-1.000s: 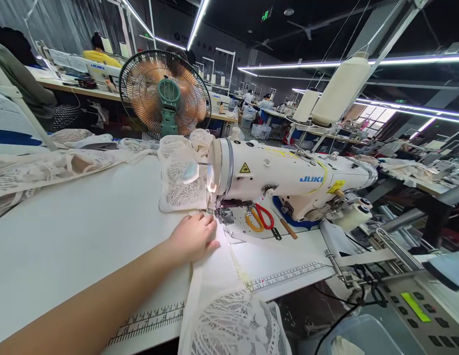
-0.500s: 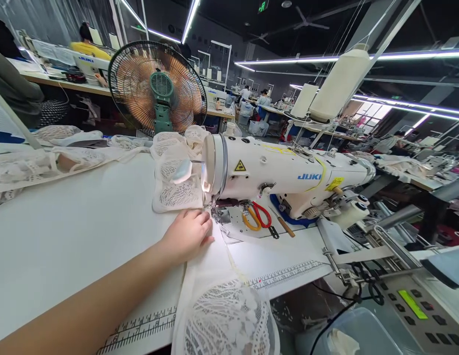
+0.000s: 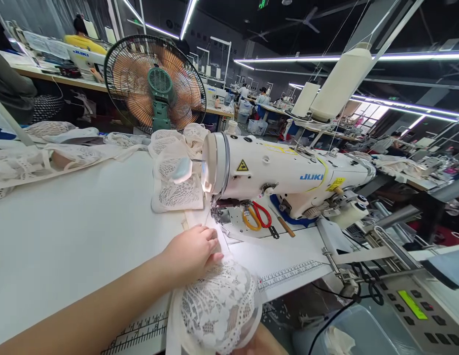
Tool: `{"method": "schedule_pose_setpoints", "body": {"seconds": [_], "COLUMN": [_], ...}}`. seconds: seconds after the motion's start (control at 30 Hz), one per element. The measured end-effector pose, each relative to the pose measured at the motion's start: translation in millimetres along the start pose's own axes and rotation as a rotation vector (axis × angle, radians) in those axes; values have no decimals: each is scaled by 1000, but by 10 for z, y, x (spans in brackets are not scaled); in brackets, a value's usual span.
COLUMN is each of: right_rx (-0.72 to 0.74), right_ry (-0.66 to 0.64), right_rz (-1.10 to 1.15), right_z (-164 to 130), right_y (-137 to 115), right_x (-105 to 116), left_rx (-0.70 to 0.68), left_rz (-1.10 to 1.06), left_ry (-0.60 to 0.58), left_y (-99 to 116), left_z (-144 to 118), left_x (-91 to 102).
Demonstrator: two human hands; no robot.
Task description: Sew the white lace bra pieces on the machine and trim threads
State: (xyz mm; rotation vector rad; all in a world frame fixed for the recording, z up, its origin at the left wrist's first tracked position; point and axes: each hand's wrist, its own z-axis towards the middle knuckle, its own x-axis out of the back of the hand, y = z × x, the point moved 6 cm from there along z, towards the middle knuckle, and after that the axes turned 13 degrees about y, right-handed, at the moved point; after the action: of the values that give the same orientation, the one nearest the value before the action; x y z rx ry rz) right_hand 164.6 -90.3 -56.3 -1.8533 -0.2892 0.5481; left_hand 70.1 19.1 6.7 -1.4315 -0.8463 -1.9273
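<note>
A white lace bra (image 3: 218,305) lies over the front of the sewing table, its pale band running up toward the needle area of the white sewing machine (image 3: 251,165). My left hand (image 3: 192,254) is closed on the band just in front of the presser foot, thumb and fingers together at the cloth's edge. At the bottom of the view my right hand (image 3: 264,341) grips the lower edge of the lace cup from beneath; most of its fingers are hidden under the lace. More lace pieces (image 3: 177,192) are bunched left of the machine head.
Scissors (image 3: 257,217) with red and yellow handles and a wooden-handled awl (image 3: 286,227) lie under the machine arm. A fan (image 3: 155,84) stands behind the table. Lace garments (image 3: 66,160) line the far left. A control panel (image 3: 417,305) is at lower right.
My left hand has moved from beside the presser foot toward me along the band. My right hand has come into view under the cup, which now sits higher and more bunched.
</note>
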Motion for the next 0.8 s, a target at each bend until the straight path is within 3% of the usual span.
{"method": "schedule_pose_setpoints", "body": {"seconds": [0.07,0.23,0.3,0.57,0.8], "right_rx": [-17,-59,-32,21,71], "right_ry": [-2,-7,34,57,23], "right_rz": [75,574,678,758,785], "right_z": [76,185,224,413,503], "right_y": [40,33,-11,-120,-256], "right_x": [-29,-131,-156,-270,-320], "left_rx": [2,-43,-52,-44,21], "left_rz": [-57,-119,-108,-3,24], "left_ry": [-16,60,89,160,60], "left_y": [28,41,18,-78,-175], "left_z": [-8,-30,-39,-11,32], "left_x": [8,14,-1,35,79]}}
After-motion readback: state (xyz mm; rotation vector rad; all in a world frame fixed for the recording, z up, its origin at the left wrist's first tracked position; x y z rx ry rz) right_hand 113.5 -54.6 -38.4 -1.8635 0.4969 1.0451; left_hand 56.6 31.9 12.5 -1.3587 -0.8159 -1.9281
